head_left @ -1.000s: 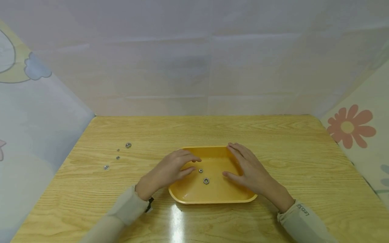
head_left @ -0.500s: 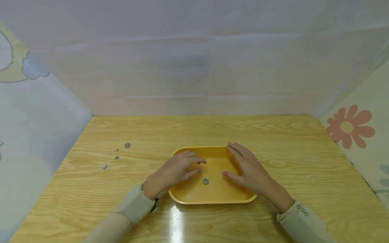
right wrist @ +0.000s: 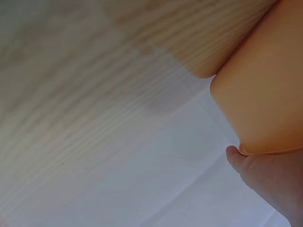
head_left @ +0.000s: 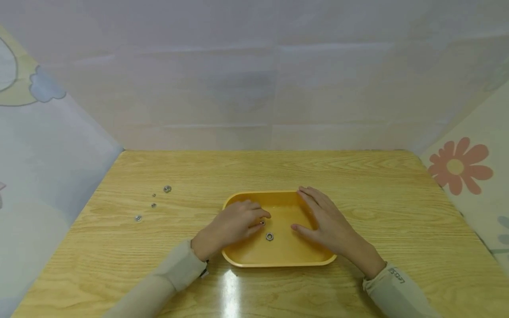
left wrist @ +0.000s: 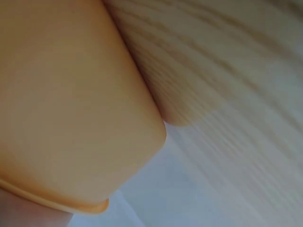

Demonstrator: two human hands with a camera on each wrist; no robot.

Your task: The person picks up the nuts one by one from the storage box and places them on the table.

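A yellow tray (head_left: 278, 264) sits on the wooden table with two metal nuts inside. The larger hex nut (head_left: 269, 236) lies near the middle of its floor. Just behind it, the small nut (head_left: 262, 223) shows beside the left thumb tip. My left hand (head_left: 234, 223) reaches over the tray's left side, index finger and thumb apart around that small nut. Across the tray's right side lies my right hand (head_left: 328, 223), its fingers extended to the far rim and its thumb over the inside. In the right wrist view a fingertip (right wrist: 232, 153) rests at the tray rim (right wrist: 270, 152).
On the table to the left lie several more metal pieces: a larger nut (head_left: 167, 189), a tiny one (head_left: 154, 194), a small one (head_left: 153, 205) and a round flanged one (head_left: 138, 218). Printed cloth walls (head_left: 254, 88) enclose the table (head_left: 381, 190) at the back and sides.
My left hand has moved right and slightly toward me, bringing its thumb and index finger to the small nut. The right hand and the tray have stayed in place.
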